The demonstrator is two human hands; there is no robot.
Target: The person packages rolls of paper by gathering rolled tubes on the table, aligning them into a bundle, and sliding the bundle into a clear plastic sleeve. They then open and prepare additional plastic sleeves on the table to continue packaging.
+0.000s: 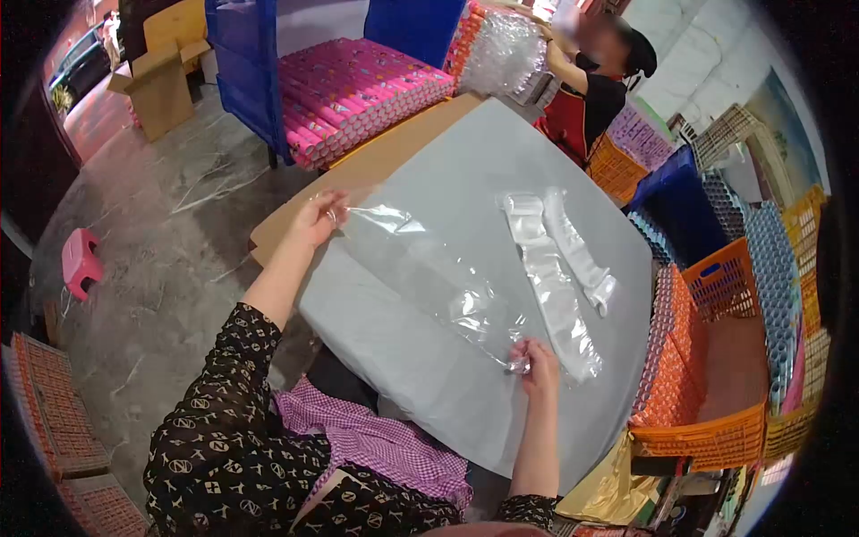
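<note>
A long clear plastic bag (429, 268) is stretched between my two hands, slanting over the grey-covered table (465, 161). My left hand (320, 217) pinches its upper left end near the table's left edge. At the lower right end, my right hand (535, 362) grips the bunched plastic. Just right of the bag lie two flattened stacks of clear plastic bags, a longer one (548, 277) and a shorter one (580, 255). Neither hand touches those stacks.
A blue bin (243, 85) holds many pink patterned tubes (358, 94) beyond the table. Across from me a person (586, 98) in a red apron handles plastic-wrapped goods (506, 54). Orange crates (707, 438) stand at right; a pink stool (81, 264) is on the left floor.
</note>
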